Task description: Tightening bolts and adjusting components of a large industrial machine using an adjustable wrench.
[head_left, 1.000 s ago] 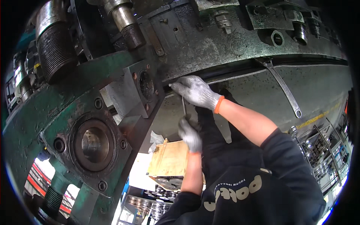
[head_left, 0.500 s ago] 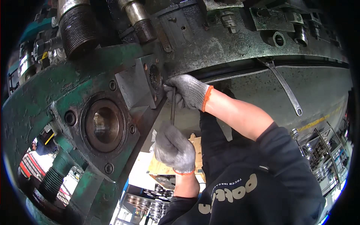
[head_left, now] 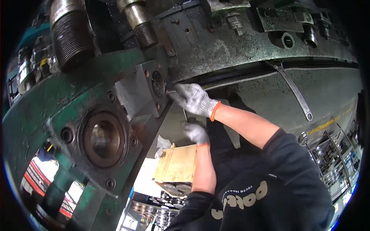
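My right hand [head_left: 194, 101], in a grey knit glove with an orange cuff, is closed around the bent upper end of a thin L-shaped hex key [head_left: 185, 114]. The key's short end points at the edge of a round-bored flange block [head_left: 148, 87]; whether it sits in a bolt is too small to tell. Below, my gloved left hand [head_left: 196, 134] has its curled fingers at the key's lower end, slightly blurred.
A green machine frame [head_left: 42, 111] with a large bored flange [head_left: 103, 138] fills the left. An adjustable wrench [head_left: 295, 92] hangs from the dark machine body [head_left: 231, 54] above right. Below are a wooden crate [head_left: 177, 163] and several metal parts [head_left: 154, 210].
My left hand has moved up and to the right, and the key's lower end has swung right with it. My right hand has turned slightly at the upper end. The view has shifted a little.
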### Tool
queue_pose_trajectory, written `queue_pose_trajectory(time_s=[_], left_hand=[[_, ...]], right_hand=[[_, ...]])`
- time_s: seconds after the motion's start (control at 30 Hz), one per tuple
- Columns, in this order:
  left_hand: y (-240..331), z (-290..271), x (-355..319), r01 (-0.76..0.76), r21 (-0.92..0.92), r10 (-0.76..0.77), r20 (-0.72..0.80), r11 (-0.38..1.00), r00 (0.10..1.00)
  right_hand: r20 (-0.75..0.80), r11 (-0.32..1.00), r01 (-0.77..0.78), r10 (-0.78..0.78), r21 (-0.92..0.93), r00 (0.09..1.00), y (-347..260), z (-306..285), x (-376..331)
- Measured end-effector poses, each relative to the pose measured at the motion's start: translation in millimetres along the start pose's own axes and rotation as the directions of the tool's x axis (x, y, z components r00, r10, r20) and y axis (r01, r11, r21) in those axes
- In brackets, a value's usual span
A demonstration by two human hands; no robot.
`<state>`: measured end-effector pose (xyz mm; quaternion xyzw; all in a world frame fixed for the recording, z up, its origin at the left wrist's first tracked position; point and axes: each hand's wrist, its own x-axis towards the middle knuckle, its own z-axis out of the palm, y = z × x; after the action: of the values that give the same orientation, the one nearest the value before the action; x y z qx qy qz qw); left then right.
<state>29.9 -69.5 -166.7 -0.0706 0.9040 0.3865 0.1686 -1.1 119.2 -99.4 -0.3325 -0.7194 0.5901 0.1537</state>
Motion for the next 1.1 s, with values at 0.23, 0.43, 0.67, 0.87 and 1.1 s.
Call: queue_pose_trajectory(time_s=[0.23, 0.43, 0.67, 0.87, 1.1], left_hand=[[18, 71, 53, 0.783, -0.621, 0.098, 0.783, 0.046, 0.615], [46, 47, 47, 0.791, -0.586, -0.305, 0.732, 0.173, 0.609], [108, -85, -45, 0.17, -0.298, -0.157, 0.067, 0.939, 0.985], [161, -117, -56, -0.605, 0.145, 0.601, 0.073, 0.783, 0.796], [243, -90, -34, -0.894, 0.167, 0.861, 0.244, 0.417, 0.447]], right_hand=[[-0.033, 0.935, 0.289, -0.302, -0.205, 0.953, 21, -9, 5], [-0.073, 0.975, 0.212, -0.217, -0.063, 0.974, 12, -10, -8], [0.327, 0.606, -0.592, 0.498, 0.532, 0.803, -23, -43, -1], [0.555, 0.14, -0.712, 0.529, 0.688, 0.641, -41, -28, 7], [0.635, 0.041, -0.809, 0.597, 0.586, 0.49, -37, -21, 29]])
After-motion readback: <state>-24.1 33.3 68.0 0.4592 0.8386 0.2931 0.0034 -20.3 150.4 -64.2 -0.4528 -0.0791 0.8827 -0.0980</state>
